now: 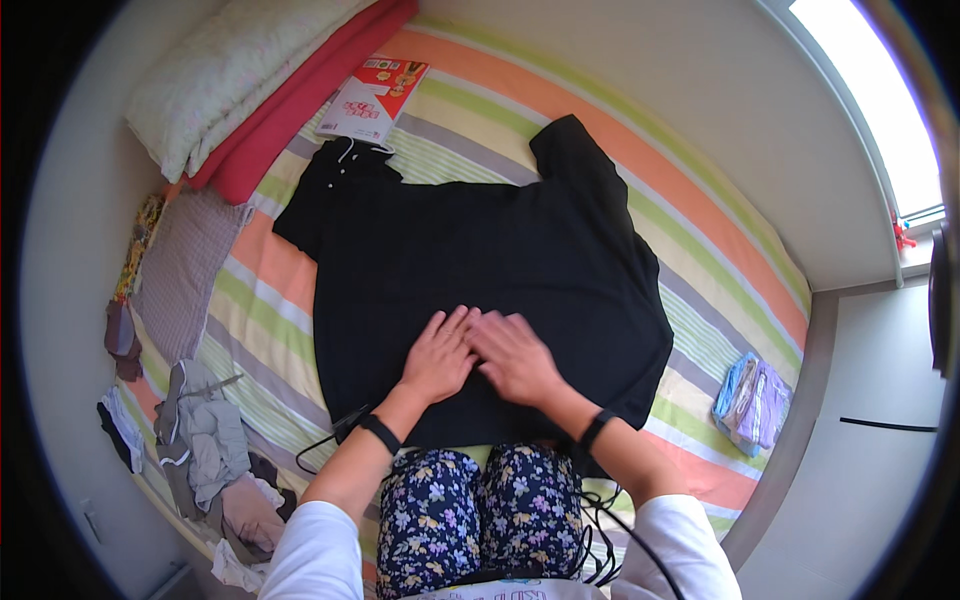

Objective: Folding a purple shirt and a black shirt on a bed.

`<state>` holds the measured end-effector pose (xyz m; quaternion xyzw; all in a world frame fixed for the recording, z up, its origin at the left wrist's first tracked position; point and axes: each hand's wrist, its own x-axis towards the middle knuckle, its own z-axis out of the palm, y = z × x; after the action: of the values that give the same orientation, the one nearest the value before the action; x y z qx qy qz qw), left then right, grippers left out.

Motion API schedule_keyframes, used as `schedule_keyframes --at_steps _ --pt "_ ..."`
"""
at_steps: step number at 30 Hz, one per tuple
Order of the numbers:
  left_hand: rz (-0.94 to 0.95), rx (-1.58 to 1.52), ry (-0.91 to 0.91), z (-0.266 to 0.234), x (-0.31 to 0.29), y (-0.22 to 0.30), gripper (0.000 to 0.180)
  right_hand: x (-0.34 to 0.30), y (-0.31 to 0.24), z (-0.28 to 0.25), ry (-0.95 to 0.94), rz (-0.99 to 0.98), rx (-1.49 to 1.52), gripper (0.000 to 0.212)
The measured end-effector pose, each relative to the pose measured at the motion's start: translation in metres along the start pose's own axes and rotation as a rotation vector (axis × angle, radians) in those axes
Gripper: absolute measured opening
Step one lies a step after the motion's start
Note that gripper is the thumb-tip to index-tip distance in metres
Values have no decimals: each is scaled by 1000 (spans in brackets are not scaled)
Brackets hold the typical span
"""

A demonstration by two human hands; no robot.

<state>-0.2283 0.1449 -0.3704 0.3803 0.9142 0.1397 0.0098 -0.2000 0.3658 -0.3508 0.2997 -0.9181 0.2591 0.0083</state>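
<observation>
Both hands (441, 357) (518, 360) palm-down, close together, on a black garment (480, 240) spread across a striped bedsheet (480, 75).

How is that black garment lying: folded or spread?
Spread out: the black garment lies wide across the striped bedding, one sleeve jutting out at upper right, the left hand and right hand on top.

Garment (470, 245) of smooth, matt cloth
</observation>
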Motion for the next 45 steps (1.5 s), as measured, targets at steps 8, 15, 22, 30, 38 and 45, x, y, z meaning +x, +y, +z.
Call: schedule_keyframes --at_steps 8,15,22,30,38,45 --pt "-216 244 91 -1 57 -126 56 41 176 -39 303 389 -372 45" --pt "-376 166 281 -14 74 -161 51 41 244 -104 424 792 -688 40" --pt "-340 267 384 -52 145 -186 31 161 300 -106 700 632 -41 57" --pt "-317 -104 76 -82 144 -224 22 172 333 -113 497 1118 553 52" --pt "-607 35 274 -57 143 -235 40 143 324 -105 935 775 483 53" --pt "-722 386 655 -75 136 -258 33 126 123 -30 283 134 -133 60"
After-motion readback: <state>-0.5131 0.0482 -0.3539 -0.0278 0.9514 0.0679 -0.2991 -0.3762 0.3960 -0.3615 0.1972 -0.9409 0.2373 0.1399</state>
